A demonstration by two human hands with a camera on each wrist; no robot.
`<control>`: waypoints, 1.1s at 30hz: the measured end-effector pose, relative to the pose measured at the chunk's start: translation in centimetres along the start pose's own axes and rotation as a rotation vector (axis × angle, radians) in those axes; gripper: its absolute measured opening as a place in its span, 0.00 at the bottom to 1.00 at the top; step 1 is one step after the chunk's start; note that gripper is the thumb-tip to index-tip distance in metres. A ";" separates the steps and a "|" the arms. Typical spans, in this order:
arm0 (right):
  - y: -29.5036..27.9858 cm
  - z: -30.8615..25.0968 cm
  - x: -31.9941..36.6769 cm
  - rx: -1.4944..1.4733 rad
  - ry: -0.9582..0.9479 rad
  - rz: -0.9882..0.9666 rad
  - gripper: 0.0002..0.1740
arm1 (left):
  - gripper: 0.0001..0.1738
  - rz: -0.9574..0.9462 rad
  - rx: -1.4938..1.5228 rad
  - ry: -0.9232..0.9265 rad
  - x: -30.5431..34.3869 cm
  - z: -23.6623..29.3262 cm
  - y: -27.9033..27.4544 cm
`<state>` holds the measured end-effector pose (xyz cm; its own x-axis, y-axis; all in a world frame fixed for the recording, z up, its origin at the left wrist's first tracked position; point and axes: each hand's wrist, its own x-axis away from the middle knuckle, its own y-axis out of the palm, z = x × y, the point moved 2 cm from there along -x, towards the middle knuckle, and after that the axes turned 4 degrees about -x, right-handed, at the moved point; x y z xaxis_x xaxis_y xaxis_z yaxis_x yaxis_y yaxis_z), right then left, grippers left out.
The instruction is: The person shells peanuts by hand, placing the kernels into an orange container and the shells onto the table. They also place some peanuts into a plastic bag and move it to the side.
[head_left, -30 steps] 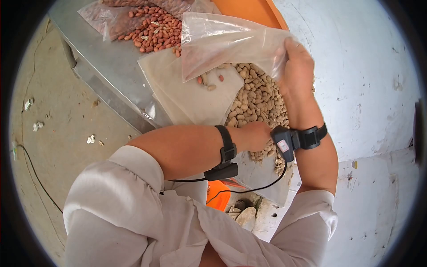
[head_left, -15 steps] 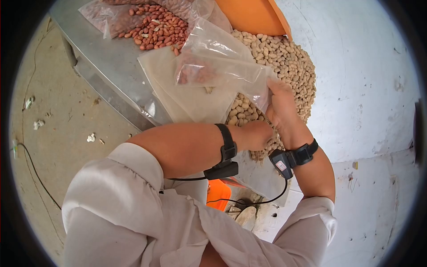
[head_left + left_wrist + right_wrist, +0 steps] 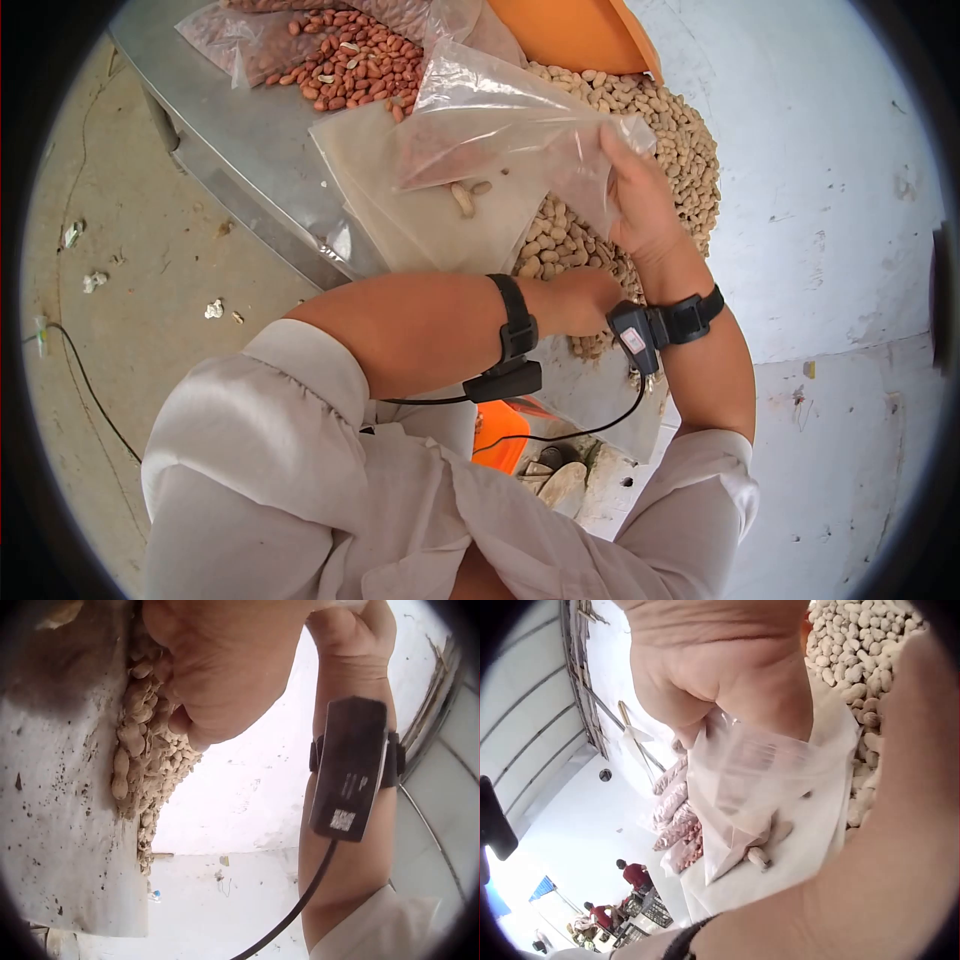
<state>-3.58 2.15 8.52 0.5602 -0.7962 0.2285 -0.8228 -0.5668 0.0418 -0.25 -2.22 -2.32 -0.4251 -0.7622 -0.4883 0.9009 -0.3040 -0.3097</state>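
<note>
My right hand (image 3: pixel 642 200) grips a clear plastic bag (image 3: pixel 500 110) by its right end, the thumb lying on top. In the right wrist view, the folds of the bag (image 3: pixel 735 772) come out from under that hand. My left hand (image 3: pixel 585 300) is low at the near edge of a heap of unshelled peanuts (image 3: pixel 550 240). From the left wrist view, its fingers (image 3: pixel 180 720) look bent down at the shells; cannot tell whether they hold any. A flat stack of plastic sheets or bags (image 3: pixel 370 190) lies below the gripped bag, with a peanut (image 3: pixel 462 200) on it.
Red shelled peanuts (image 3: pixel 365 65) spill from a bag at the far left of the metal table (image 3: pixel 230 140). An orange basin (image 3: pixel 570 35) tilts over more unshelled peanuts. A white wall (image 3: pixel 820 200) stands to the right. A cable (image 3: pixel 590 430) hangs from my right wrist camera.
My right hand came back toward me and to the left with the bag, then rose slightly forward again. The orange basin and peanut heap became visible beyond it. The left hand stayed at the heap.
</note>
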 end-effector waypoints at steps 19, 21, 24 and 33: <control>2.6 2.7 0.0 0.019 -0.051 0.096 0.18 | 0.19 0.145 0.174 0.302 -0.1 -0.5 -0.1; 2.7 2.1 0.6 0.055 -0.029 0.078 0.18 | 0.18 0.165 0.073 0.339 -0.1 -0.5 0.0; 3.0 1.6 1.4 0.118 0.008 0.076 0.18 | 0.18 0.015 -0.035 0.180 0.2 0.6 -0.9; 1.5 2.5 3.3 -0.029 0.030 0.045 0.18 | 0.18 0.129 0.091 0.375 -1.4 -1.6 1.2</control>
<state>-2.70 -1.83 6.90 0.5198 -0.8137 0.2601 -0.8497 -0.5240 0.0587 1.27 -0.64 -3.31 -0.2951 -0.5410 -0.7876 0.9460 -0.2814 -0.1612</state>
